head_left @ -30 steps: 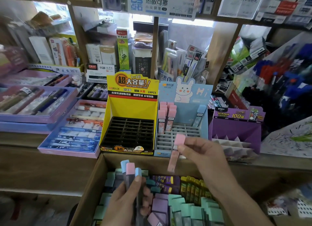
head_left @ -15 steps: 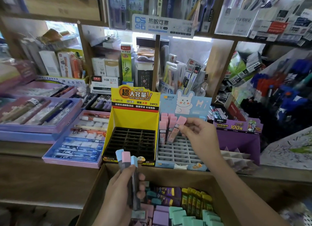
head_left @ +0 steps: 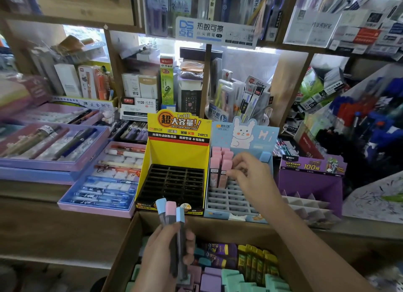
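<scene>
Three slim lead cases (head_left: pixel 172 215), capped blue, pink and blue, stand upright in the gripping left hand (head_left: pixel 165 250), caps up, below and left of the rabbit display box (head_left: pixel 259 136). Inside that box's grid a pink-capped case (head_left: pixel 224 171) stands vertical, cap up. The right hand (head_left: pixel 248 174) touches it with curled fingertips; I cannot tell whether they pinch it.

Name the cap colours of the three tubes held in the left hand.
Blue, pink, blue on the slim tubes; head view.
</scene>
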`<action>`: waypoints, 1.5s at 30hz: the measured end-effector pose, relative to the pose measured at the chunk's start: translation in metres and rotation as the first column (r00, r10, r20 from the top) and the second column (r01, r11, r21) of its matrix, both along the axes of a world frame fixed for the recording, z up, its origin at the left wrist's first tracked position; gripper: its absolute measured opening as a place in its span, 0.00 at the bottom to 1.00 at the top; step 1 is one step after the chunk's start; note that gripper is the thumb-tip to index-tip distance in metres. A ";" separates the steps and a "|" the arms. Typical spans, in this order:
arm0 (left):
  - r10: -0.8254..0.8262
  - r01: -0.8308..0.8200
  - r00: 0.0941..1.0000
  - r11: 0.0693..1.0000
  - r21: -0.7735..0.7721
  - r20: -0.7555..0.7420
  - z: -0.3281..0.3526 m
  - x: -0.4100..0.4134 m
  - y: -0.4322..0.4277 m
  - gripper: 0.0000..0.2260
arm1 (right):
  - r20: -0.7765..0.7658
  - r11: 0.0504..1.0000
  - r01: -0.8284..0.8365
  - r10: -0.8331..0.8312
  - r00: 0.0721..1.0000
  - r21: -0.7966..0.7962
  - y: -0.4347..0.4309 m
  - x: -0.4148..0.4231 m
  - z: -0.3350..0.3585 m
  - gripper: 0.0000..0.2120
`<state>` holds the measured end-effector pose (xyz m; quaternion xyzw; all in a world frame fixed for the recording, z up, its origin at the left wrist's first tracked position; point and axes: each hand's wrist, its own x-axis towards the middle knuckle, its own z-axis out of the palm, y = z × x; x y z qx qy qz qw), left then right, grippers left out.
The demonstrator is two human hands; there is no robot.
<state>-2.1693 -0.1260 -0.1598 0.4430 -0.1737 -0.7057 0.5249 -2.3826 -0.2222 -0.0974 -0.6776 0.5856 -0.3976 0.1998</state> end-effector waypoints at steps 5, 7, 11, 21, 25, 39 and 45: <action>0.016 -0.016 1.000 0.999 -0.038 0.003 0.011 -0.002 0.009 0.11 | -0.023 1.000 0.024 -0.024 0.999 0.000 0.002 0.001 -0.004 0.05; 0.023 -0.023 1.000 0.998 -0.055 0.012 0.015 -0.003 0.011 0.11 | -0.013 0.999 0.034 -0.034 0.999 0.000 0.002 0.001 -0.004 0.05; 0.027 -0.027 1.000 0.997 -0.072 -0.001 0.020 -0.005 0.014 0.15 | -0.004 0.998 0.066 -0.066 0.998 -0.020 0.008 0.002 -0.006 0.06; -0.011 0.025 0.996 0.987 -0.161 0.086 0.021 -0.009 0.018 0.09 | 0.193 0.954 -0.175 0.129 0.973 0.245 0.064 0.035 -0.002 0.10; -0.007 0.039 0.985 0.982 -0.184 0.170 0.020 -0.009 0.019 0.13 | 0.251 0.900 -0.226 0.137 0.958 0.373 0.072 0.047 -0.005 0.16; -0.040 0.068 0.978 0.989 -0.132 0.207 0.015 -0.010 0.019 0.10 | 0.504 0.879 -0.262 0.029 0.863 0.398 0.065 0.023 0.002 0.04; -0.031 0.048 0.984 0.995 -0.092 0.175 0.011 -0.008 0.018 0.09 | 0.399 0.967 -0.106 0.006 0.917 0.230 0.050 -0.022 0.037 0.06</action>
